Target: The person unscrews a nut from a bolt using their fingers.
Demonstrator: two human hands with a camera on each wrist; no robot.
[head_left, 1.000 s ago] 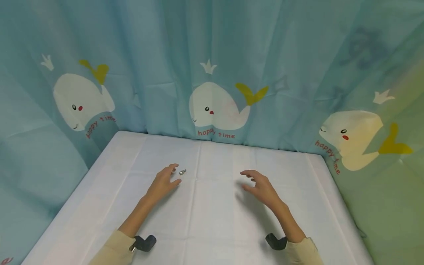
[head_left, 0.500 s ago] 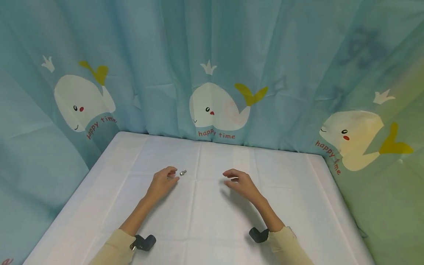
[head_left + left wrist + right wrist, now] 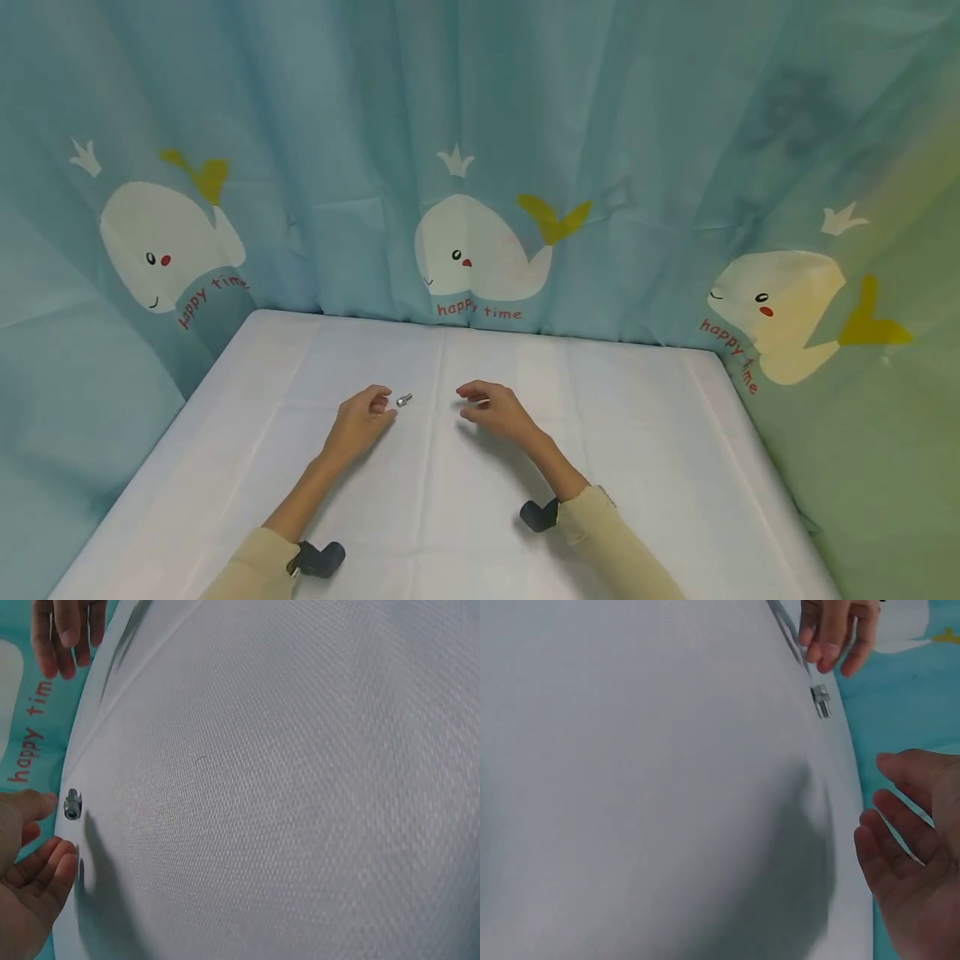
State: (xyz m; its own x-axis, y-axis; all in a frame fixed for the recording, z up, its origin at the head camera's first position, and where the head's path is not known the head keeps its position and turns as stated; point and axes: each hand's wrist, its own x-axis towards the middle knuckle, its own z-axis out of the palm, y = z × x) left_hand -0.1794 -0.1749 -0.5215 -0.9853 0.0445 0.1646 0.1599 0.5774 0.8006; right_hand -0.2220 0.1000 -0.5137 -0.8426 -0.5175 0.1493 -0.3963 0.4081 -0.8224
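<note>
your left hand [image 3: 358, 419] rests on the white tabletop [image 3: 637, 467], fingers loosely curled and empty, tips just beside the small metal bolt [image 3: 403, 400]. your right hand [image 3: 497, 408] hovers near the bolt's other side, relaxed, holding nothing.

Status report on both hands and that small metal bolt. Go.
Left hand open, fingertips beside the bolt, not gripping. Right hand open, hovering just right of it. Bolt lies on the white tablecloth. Nothing in the way.
</note>
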